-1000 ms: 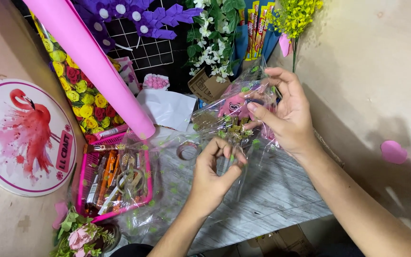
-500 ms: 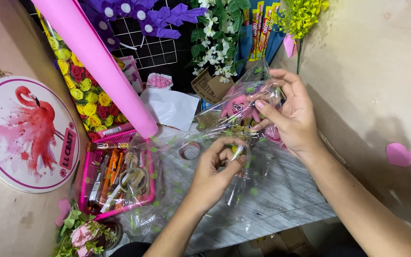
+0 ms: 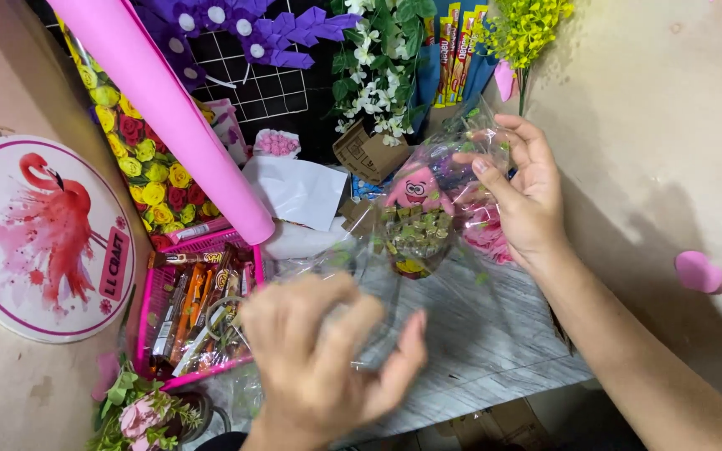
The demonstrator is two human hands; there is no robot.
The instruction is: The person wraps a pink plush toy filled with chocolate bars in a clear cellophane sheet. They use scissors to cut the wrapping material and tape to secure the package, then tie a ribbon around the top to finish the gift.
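Note:
My right hand [image 3: 521, 190] pinches the upper edge of a clear cellophane wrap [image 3: 444, 179] that encloses a small pink star-shaped cartoon figure [image 3: 417, 189] with green-brown trousers. My left hand [image 3: 327, 367] is blurred low in the middle, fingers spread over the loose lower part of the same cellophane sheet [image 3: 353, 267], which lies crumpled on the grey wood-grain tabletop [image 3: 495, 351]. I cannot tell whether the left fingers grip the film.
A thick pink paper roll [image 3: 160, 108] slants across the top left. A pink tray of tools and pens [image 3: 198, 313] sits at left, beside a round flamingo board [image 3: 39, 238]. Artificial flowers [image 3: 148, 167], purple blooms and a wire grid [image 3: 252, 75] crowd the back.
My left hand has dropped down and toward me, away from the wrapped figure. My right hand has shifted slightly, still holding the top of the cellophane.

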